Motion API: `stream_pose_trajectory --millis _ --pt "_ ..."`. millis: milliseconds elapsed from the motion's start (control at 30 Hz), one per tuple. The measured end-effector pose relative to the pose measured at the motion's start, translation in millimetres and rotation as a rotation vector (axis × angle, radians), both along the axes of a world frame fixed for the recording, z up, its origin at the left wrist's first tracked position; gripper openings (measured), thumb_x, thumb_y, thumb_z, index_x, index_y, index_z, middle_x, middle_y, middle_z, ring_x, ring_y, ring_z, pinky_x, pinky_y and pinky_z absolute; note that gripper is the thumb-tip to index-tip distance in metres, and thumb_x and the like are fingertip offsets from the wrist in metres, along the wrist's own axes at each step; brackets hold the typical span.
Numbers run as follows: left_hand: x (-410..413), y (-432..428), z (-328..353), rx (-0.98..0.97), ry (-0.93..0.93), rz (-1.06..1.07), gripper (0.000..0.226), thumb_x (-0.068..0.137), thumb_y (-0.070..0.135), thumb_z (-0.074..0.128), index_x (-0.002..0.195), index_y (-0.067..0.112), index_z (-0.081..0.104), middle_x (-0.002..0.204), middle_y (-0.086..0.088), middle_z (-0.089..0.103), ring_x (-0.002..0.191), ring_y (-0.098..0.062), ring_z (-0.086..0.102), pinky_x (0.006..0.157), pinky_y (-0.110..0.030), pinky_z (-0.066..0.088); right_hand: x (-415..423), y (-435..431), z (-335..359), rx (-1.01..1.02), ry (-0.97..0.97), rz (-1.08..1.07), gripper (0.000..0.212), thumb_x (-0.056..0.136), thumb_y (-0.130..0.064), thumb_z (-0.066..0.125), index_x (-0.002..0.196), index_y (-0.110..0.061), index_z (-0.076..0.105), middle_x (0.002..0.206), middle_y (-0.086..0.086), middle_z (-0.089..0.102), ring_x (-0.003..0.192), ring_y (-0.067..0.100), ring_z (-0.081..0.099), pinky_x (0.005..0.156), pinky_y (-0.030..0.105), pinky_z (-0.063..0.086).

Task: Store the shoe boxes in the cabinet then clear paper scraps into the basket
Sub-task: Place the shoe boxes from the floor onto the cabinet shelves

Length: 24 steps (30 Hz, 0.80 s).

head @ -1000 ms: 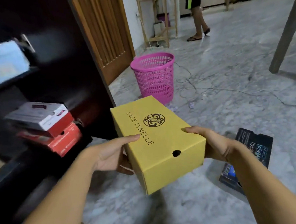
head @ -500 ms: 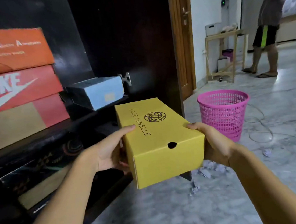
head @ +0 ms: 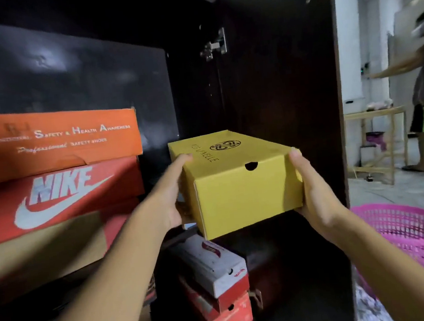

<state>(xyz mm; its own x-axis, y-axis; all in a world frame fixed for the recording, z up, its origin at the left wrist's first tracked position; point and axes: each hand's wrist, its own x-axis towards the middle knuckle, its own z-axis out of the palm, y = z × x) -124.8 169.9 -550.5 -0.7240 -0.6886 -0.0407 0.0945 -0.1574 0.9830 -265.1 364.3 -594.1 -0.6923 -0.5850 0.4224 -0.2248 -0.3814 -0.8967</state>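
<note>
Hands, left point(head: 168, 191) and right point(head: 314, 194), clasping yellow shoe box point(head: 239, 181) at cabinet point(head: 280, 74).

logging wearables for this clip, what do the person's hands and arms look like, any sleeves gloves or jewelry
Both forearms are bare up to the frame edge, with no sleeves in view. The left hand and right hand wear no gloves; no rings, watch or bracelets show. Fingernails are short and unpainted.

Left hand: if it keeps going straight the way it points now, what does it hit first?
Probably nothing solid soon. The left hand points into the dark gap right of the Nike box, with the yellow box alongside. The cabinet's back panel looks next, though depth is unclear.
</note>
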Motion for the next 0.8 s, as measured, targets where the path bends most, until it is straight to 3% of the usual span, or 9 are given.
stream_pose_trajectory --millis 67,167,267,333,400,467,533,667,800 --pt "-15.7 -22.8 11.3 0.029 -0.002 0.050 0.058 0.068 0.063 0.070 0.112 0.025 0.068 0.101 -0.012 0.074 0.094 -0.033 0.070 0.086 -0.056 0.053 -10.6 -34.8 8.4 -0.003 0.007 -0.088 0.058 0.077 -0.071 0.060 0.124 -0.037 0.056 0.118 -0.006 0.067 0.108 0.016 0.064 0.099 0.047 0.050" --pt "-38.5 -52.0 18.5 0.058 -0.037 0.114 0.064 0.068 0.065 0.069 0.118 0.024 0.064 0.101 -0.009 0.074 0.093 -0.031 0.070 0.083 -0.053 0.055 -28.9 -86.2 16.4 -0.003 -0.004 -0.155 0.043 0.085 -0.060 0.063 0.120 -0.035 0.057 0.118 -0.007 0.067 0.107 0.015 0.064 0.098 0.046 0.051" --pt "-54.1 -75.1 16.4 0.066 -0.040 0.138 0.066 0.075 0.065 0.066 0.122 0.019 0.058 0.104 -0.011 0.069 0.094 -0.029 0.067 0.080 -0.047 0.055 -50.0 -126.5 14.1 0.026 -0.024 -0.216 0.057 0.089 -0.055 0.061 0.138 -0.029 0.048 0.129 -0.006 0.059 0.113 0.015 0.058 0.102 0.040 0.048" --pt "-64.4 -86.8 11.5 0.019 -0.045 0.154 0.072 0.074 0.068 0.066 0.126 0.021 0.052 0.110 -0.008 0.065 0.098 -0.027 0.064 0.092 -0.048 0.051 -62.0 -147.2 9.3 0.081 -0.024 -0.263 0.069 0.090 -0.058 0.058 0.149 -0.028 0.037 0.140 -0.003 0.050 0.122 0.018 0.052 0.105 0.038 0.043" --pt "-70.6 -90.8 6.6 -0.050 -0.059 0.145 0.100 0.058 0.083 0.065 0.137 0.023 0.045 0.127 -0.003 0.060 0.112 -0.022 0.059 0.105 -0.046 0.041 -70.6 -165.5 4.6 0.131 -0.061 -0.303 0.080 0.088 -0.063 0.055 0.154 -0.028 0.026 0.150 0.002 0.039 0.133 0.024 0.044 0.111 0.044 0.039" --pt "-73.1 -94.3 -2.8 -0.188 -0.109 0.179 0.133 0.036 0.098 0.055 0.150 0.036 0.028 0.153 0.002 0.040 0.137 -0.021 0.040 0.115 -0.049 0.027 -69.7 -179.9 2.2 0.145 -0.065 -0.404 0.079 0.090 -0.061 0.055 0.154 -0.027 0.025 0.154 0.005 0.029 0.140 0.027 0.035 0.111 0.044 0.036" --pt "-70.6 -89.1 -15.3 -0.436 -0.113 0.224 0.122 0.046 0.100 0.045 0.151 0.047 0.013 0.162 0.010 0.018 0.148 -0.020 0.020 0.118 -0.050 0.021 -60.6 -188.1 -0.4 0.117 -0.003 -0.548 0.069 0.093 -0.054 0.056 0.150 -0.026 0.030 0.151 0.005 0.026 0.140 0.025 0.030 0.101 0.036 0.036" --pt "-62.8 -83.9 -47.6 -0.803 0.043 0.246 0.089 0.073 0.074 0.061 0.147 0.056 0.014 0.161 0.021 0.005 0.148 -0.002 0.008 0.110 -0.025 0.016 -45.4 -195.6 -16.3 0.062 0.251 -0.579 0.051 0.097 -0.051 0.050 0.143 -0.036 0.035 0.142 -0.003 0.028 0.126 0.013 0.035 0.091 0.032 0.034" --pt "-76.8 -117.0 -41.2 -0.855 -0.037 0.252 0.091 0.076 0.062 0.070 0.147 0.056 0.015 0.162 0.017 0.011 0.147 -0.003 0.014 0.111 -0.024 0.021 -51.3 -209.9 -14.9 0.152 0.370 -0.493 0.049 0.098 -0.050 0.047 0.144 -0.039 0.034 0.143 -0.003 0.026 0.134 0.015 0.029 0.095 0.030 0.033"
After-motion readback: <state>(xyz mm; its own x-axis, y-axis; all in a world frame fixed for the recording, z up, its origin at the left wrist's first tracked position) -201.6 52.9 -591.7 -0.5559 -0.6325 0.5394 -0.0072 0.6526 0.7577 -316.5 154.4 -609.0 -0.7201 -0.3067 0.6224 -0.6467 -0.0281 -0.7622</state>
